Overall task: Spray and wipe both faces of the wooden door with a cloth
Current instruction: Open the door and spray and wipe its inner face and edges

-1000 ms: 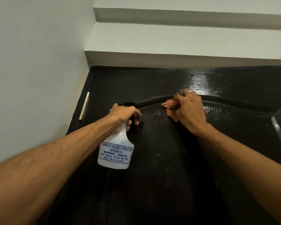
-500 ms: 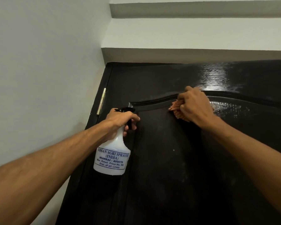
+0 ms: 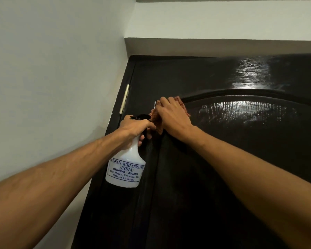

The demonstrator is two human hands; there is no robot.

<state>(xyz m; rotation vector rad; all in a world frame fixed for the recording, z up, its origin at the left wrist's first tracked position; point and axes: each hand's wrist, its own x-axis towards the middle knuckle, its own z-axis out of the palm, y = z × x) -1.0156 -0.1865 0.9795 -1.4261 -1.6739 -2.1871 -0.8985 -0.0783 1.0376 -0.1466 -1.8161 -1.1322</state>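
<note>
Right hand (image 3: 172, 117), pressing cloth (image 3: 157, 121), slid left to the door panel's (image 3: 241, 141) corner beside left hand (image 3: 133, 128) gripping sprayer (image 3: 126, 169).

A home interior — dark wooden door (image 3: 223, 159) hinged beside a plain white wall (image 3: 52, 78).

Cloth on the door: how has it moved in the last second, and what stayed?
The right hand slid the cloth left along the arched groove of the door to the panel corner. The left hand still grips the spray bottle there; the right hand still presses the cloth.
</note>
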